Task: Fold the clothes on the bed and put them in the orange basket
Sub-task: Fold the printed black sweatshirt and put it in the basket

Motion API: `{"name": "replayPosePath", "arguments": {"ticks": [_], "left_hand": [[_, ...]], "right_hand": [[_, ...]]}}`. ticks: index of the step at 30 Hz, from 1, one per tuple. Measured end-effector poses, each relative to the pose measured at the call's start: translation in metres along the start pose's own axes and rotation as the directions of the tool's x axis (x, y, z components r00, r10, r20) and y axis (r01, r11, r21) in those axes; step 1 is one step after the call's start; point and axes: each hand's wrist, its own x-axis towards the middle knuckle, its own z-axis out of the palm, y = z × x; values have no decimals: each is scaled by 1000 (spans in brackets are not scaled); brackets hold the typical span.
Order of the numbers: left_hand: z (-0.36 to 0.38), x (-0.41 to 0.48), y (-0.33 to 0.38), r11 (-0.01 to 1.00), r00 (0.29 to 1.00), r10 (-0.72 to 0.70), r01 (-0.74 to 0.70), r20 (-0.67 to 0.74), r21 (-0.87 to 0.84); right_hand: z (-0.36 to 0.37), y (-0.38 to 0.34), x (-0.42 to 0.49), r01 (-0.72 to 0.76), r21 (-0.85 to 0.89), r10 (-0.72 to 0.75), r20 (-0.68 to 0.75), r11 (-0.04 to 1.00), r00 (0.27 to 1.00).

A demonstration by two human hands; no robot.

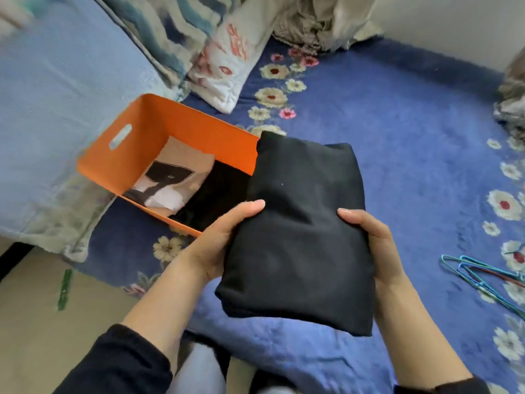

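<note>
A folded black garment (301,231) is held above the bed between both hands. My left hand (218,237) grips its left edge, thumb on top and fingers underneath. My right hand (372,245) grips its right edge the same way. The garment's far corner overlaps the near right rim of the orange basket (119,155), which stands on the bed to the left. Inside the basket lie a folded beige and white printed garment (170,180) and a dark folded one (218,191).
The bed has a blue floral cover (397,123). A light blue blanket (56,109) lies left of the basket, pillows (227,66) and crumpled grey cloth (312,24) at the back. Blue wire hangers (483,274) lie at the right. More grey cloth (511,98) sits at the right edge.
</note>
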Motion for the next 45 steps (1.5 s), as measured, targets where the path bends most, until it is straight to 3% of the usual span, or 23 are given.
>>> {"name": "replayPosePath", "arguments": {"ticks": [2, 4, 8, 10, 13, 16, 20, 25, 26, 28, 31, 33, 35, 37, 40, 43, 45], "left_hand": [[-18, -10, 40, 999, 998, 52, -52, -45, 15], [-44, -23, 79, 985, 992, 81, -65, -94, 159], [-115, -19, 126, 904, 932, 218, -80, -291, 420], [-153, -2, 140, 906, 928, 144, 15, -344, 422], [-194, 27, 154, 909, 959, -79, 181, -272, 375], [-210, 56, 161, 871, 946, -212, 297, -245, 391], [-223, 109, 155, 798, 960, -194, 275, -203, 536], [-239, 150, 131, 702, 950, -153, 297, -270, 647], [-242, 155, 125, 678, 954, -113, 277, -276, 680], [-243, 163, 115, 643, 958, -46, 246, -284, 725], [-249, 173, 104, 585, 962, 21, 208, -271, 784], [-253, 176, 101, 460, 971, 88, 157, -220, 874], [-254, 174, 103, 268, 973, 150, 129, -174, 955], [-253, 166, 102, 29, 981, 162, 105, -109, 994], [-258, 156, 104, -212, 998, 25, -45, 52, 976], [-267, 163, 103, -457, 991, -104, -126, 88, 880], [-268, 172, 100, -578, 988, -130, -146, 86, 803]], "right_hand": [[40, -7, 24, 23, -22, -22, 21, 999, 1000], [84, -4, 59, 7, -69, -7, 14, 998, 1000], [144, 25, 139, -141, -123, 128, -111, 982, 985], [159, 43, 170, -259, -135, 233, -183, 956, 955], [161, 59, 199, -356, -132, 308, -290, 925, 906], [152, 62, 218, -343, -127, 267, -407, 931, 874], [138, 68, 247, -310, -125, 190, -563, 943, 805], [131, 90, 282, -341, -285, 39, -713, 896, 700], [132, 95, 285, -373, -384, -22, -721, 845, 692], [133, 101, 284, -464, -630, -151, -679, 623, 719], [144, 106, 266, -417, -905, -221, -425, 84, 878], [149, 106, 257, -288, -932, -101, -272, -218, 957], [148, 104, 258, -263, -907, 125, -318, -330, 940], [143, 105, 263, -271, -881, 245, -383, -388, 891], [137, 116, 274, -215, -809, 155, -350, -547, 924], [131, 131, 287, -185, -712, 74, -316, -677, 946], [130, 141, 296, -186, -680, 82, -342, -709, 936]]}}
